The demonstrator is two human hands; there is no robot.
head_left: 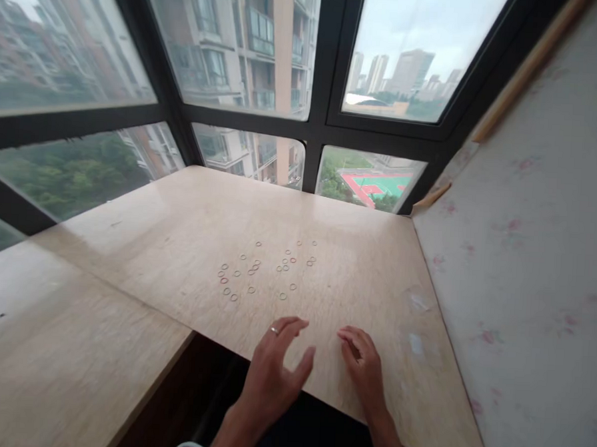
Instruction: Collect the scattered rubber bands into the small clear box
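My left hand (276,364) hovers over the front edge of the pale wooden surface. Its thumb and fingers are spread apart with nothing between them, and a metal ring is on one finger. To its right, my right hand (365,364) is low at the surface, fingers curled and thumb drawn close to the fingertips. Whether it pinches anything small is hidden. Several thin, small rings lie scattered beyond the hands, in a left and a right cluster. Most look dark or grey, such as one thin grey ring (282,297); a reddish ring (293,260) lies in the right cluster.
The tabletop (376,261) reaches back to dark-framed windows (319,104). A flower-patterned wall (526,262) bounds it on the right. Clear, shiny patches (416,343) lie near that wall. A dark gap (190,384) opens at the front, beside another wooden panel (61,358).
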